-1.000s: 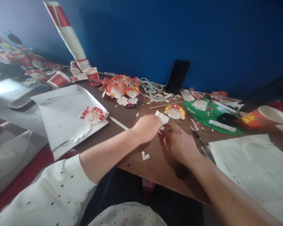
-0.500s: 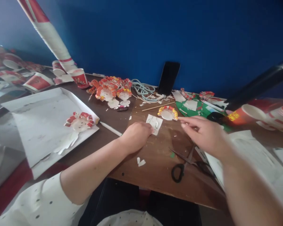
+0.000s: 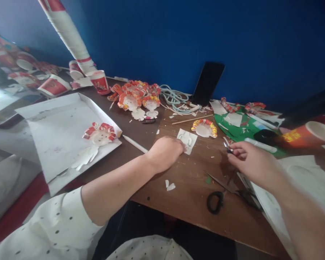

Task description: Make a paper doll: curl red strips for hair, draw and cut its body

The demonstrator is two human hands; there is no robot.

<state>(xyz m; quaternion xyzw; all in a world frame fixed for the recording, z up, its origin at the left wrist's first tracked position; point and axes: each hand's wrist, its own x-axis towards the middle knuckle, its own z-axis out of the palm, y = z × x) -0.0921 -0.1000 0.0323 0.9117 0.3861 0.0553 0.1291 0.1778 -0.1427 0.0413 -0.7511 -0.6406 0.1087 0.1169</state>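
Observation:
My left hand (image 3: 166,153) lies on the desk with its fingers curled at the edge of a small square of white paper (image 3: 189,140). Curved cut lines or flaps show on that paper. To the right, my right hand (image 3: 247,159) is closed on a small dark tool with a shiny metal tip (image 3: 226,146); its exact kind is unclear. Just behind the paper sits a cut paper-cup piece (image 3: 204,129) with a curled red and yellow rim. Open scissors (image 3: 219,196) with black handles lie below my right hand.
A white box lid (image 3: 54,126) holding a red cup piece stands left. Several curled cup pieces (image 3: 138,95), a cable (image 3: 176,99) and a leaning black phone (image 3: 209,83) are along the wall. Right are green paper (image 3: 229,126), an orange cup (image 3: 300,135) and white sheets (image 3: 298,180).
My right hand has moved from beside the curled cup piece towards me and right, and the metal-tipped tool now shows in it. My left hand stays at the paper. The view has shifted slightly.

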